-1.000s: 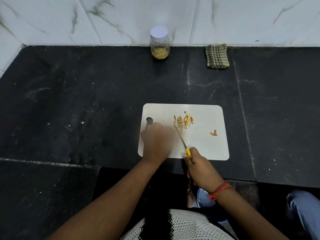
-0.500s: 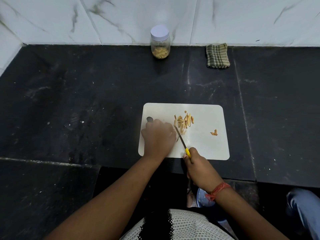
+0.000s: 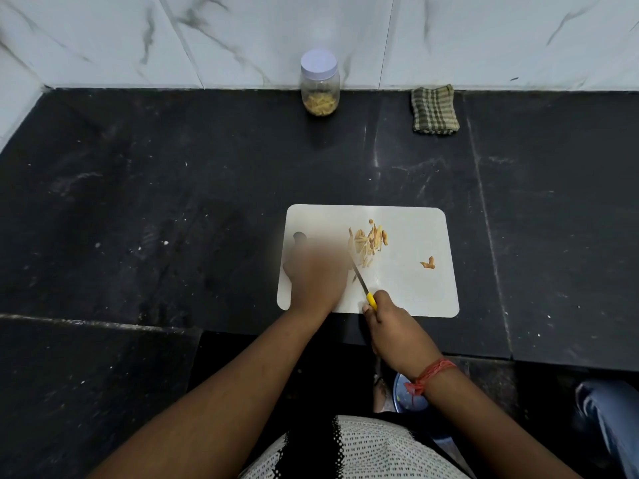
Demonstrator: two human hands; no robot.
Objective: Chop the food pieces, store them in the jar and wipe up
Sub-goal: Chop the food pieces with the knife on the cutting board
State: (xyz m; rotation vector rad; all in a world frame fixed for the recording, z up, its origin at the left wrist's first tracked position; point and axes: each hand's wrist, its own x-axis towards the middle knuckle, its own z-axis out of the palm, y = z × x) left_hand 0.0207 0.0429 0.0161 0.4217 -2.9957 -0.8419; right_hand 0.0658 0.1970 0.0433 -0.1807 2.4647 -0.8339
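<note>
Chopping at a white cutting board (image 3: 411, 288) on a black stone counter (image 3: 173, 202), a person works with both hands over its near left part. Behind the board, against the marbled white wall tiles (image 3: 484, 36), a clear jar (image 3: 320, 87) stands upright with its pale lid on and a layer of yellowish cut pieces in its bottom. A folded green checked cloth (image 3: 435, 110) lies to the right of the jar, also at the foot of the wall, well apart from the board.

The left hand (image 3: 316, 274) sits on the left part of the board, blurred in the picture; its fingers seem bent down toward the surface, but whether they hold anything cannot be told. It hides much of the board's left side and part of the grip hole (image 3: 298, 235). The right hand (image 3: 394, 330) is curled round the yellow handle of a slim knife (image 3: 361, 280), whose blade slants up and left toward the left hand.

A small heap of pale orange-yellow food strips (image 3: 368, 242) lies near the board's centre, just beyond the blade tip. One twisted orange scrap (image 3: 428, 263) lies alone to the right of the heap. A red thread band (image 3: 430, 375) circles the right wrist.
</note>
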